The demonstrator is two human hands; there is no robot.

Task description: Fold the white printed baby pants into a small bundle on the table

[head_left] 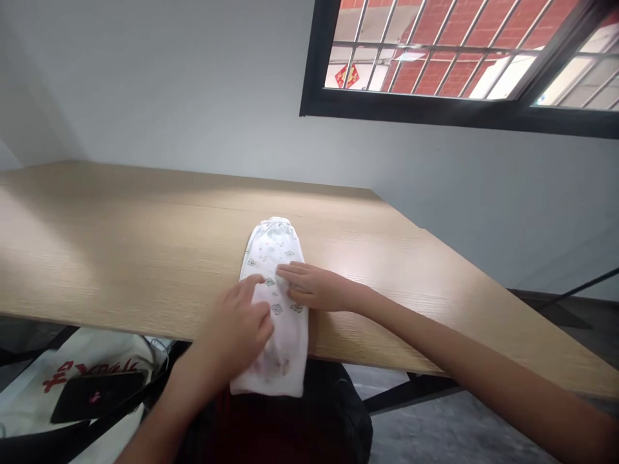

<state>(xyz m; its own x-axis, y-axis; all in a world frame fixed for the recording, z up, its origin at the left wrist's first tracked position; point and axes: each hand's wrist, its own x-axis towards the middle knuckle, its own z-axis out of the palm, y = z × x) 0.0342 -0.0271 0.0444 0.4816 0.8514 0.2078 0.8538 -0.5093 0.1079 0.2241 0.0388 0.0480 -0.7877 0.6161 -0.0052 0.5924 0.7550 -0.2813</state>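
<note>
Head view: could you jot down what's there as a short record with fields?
Surface: wooden table, set against a grey wall
Cloth: white patterned cloth, folded long, its near end hanging over the table edge
Left hand: left hand resting on the cloth, fingers bent, pressing its left side
Right hand: right hand flat on the cloth's right side
Below table: white bag with red print, a dark phone lying on it
Above: barred window, red brick beyond
</note>
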